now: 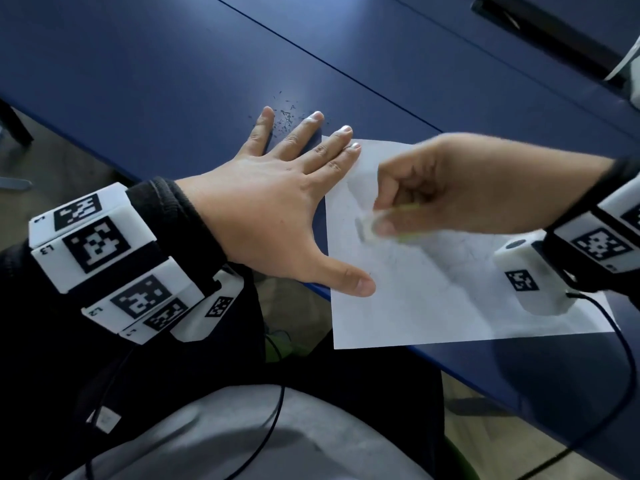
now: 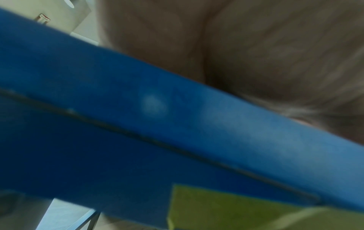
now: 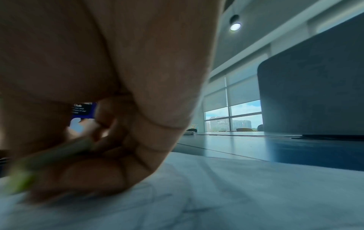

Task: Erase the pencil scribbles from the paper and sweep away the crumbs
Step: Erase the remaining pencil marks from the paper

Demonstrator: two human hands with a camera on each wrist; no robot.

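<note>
Paper: a white sheet (image 1: 433, 299) lies flat on the blue table (image 1: 173, 64), its near corner overhanging the table's near edge; faint grey pencil marks (image 1: 408, 258) show across its middle.
Left hand: the left hand (image 1: 273, 199) lies palm down at the paper's left edge, fingers straight and spread; the thumb and two fingertips rest on the sheet, the other fingers on the table beside it.
Right hand: the right hand (image 1: 450, 188) is over the middle of the paper, fingers curled together, pinching a white eraser (image 1: 367, 225) with a green part; the hand is motion-blurred.
Eraser: its white end touches the paper, just right of the left hand's thumb.
Crumbs: dark eraser crumbs (image 1: 285, 117) lie scattered on the table beyond the paper's far left corner, between and past the left hand's fingertips.
Right wrist view: the curled fingers (image 3: 102, 174) close round the blurred green part (image 3: 49, 158), knuckles down on the paper (image 3: 256, 194).
</note>
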